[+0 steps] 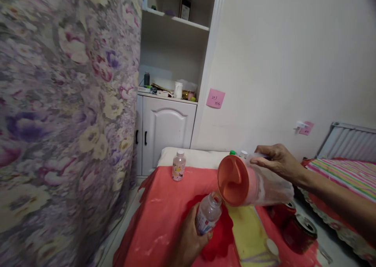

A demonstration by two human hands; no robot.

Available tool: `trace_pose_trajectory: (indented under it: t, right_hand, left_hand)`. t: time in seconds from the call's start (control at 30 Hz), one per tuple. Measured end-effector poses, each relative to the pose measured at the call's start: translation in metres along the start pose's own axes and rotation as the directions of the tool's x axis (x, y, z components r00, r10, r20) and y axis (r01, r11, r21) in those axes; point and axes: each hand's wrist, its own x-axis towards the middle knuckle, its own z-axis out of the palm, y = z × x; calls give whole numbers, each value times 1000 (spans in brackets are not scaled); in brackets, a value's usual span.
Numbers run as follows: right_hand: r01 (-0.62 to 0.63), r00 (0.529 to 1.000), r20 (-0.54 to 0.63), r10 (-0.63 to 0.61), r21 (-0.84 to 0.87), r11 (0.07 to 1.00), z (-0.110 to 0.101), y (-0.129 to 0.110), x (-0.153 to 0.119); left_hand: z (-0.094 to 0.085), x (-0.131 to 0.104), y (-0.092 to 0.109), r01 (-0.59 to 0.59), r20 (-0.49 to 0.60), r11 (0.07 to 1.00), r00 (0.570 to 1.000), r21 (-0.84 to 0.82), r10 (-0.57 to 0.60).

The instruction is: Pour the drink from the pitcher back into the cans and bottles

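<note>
My left hand is wrapped round a small clear bottle with a printed label, its open mouth tilted to the right. My right hand grips the handle of a clear plastic pitcher with an orange lid. Tipped on its side, the pitcher has its lid's edge right at the bottle's mouth; whether liquid is flowing I cannot make out. Below the bottle lies a red scalloped dish, partly hidden. Another small bottle, white-capped and with a printed label, stands upright farther back.
A red cover drapes the table. On the right are a yellow sheet, a white round cap and two red cans. Green and white caps show behind the pitcher. A floral curtain hangs at left.
</note>
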Motion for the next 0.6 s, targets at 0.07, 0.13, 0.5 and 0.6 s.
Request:
trace_pose_trajectory:
  t: [0.07, 0.13, 0.5, 0.6]
  right_hand:
    - [-2, 1000, -2, 2, -2, 1000, -1, 0, 0]
    - [0, 1000, -4, 0, 0, 1000, -1, -1, 0]
    - [-4, 1000, 18, 4, 13, 1000, -4, -3, 1]
    - [-4, 1000, 17, 4, 8, 1000, -5, -4, 1]
  left_hand:
    - [0, -1, 3, -12, -12, 1000, 1000, -15, 12]
    - [0, -2, 6, -9, -20, 1000, 1000, -23, 8]
    - [-1, -4, 13, -10, -21, 1000, 1000, -17, 10]
    - [-1, -3, 10, -15, -13, 1000, 1000, -6, 15]
